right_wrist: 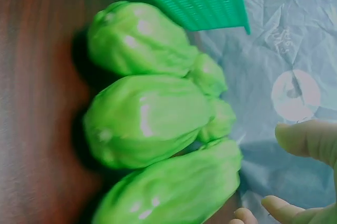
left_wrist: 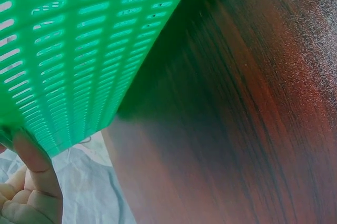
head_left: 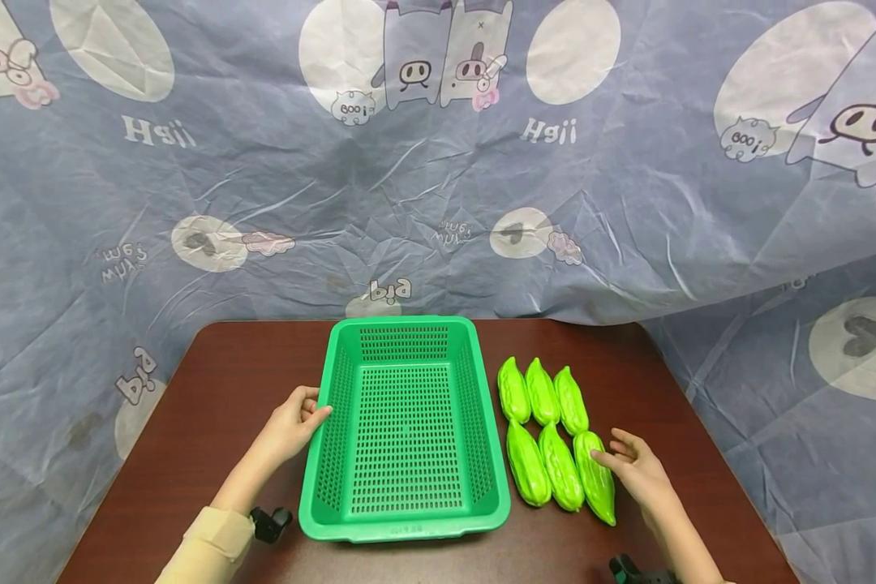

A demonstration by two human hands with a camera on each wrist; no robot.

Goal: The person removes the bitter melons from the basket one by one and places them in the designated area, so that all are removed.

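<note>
My left hand (head_left: pixel 295 422) grips the left rim of a green plastic basket (head_left: pixel 500 487), thumb over the rim and fingers against the outside. In the left wrist view the hand (left_wrist: pixel 34 182) holds the edge beside the slotted wall (left_wrist: pixel 79 60). To the basket's right lie several bright green bitter melons in two rows, with bumpy skins and pointed ends. Beside the nearest right-hand bitter melon (head_left: pixel 597 483) is my right hand (head_left: pixel 638 470), its thumb tip overlapping the melon in the head view. The right wrist view shows spread fingers holding nothing, near that bitter melon (right_wrist: pixel 174 187).
A dark reddish-brown wooden table (head_left: pixel 212 389) carries everything, the basket near its middle. Behind it and at the sides hangs a creased grey-blue cloth (head_left: pixel 409 186) with cartoon prints, meeting the table's back edge.
</note>
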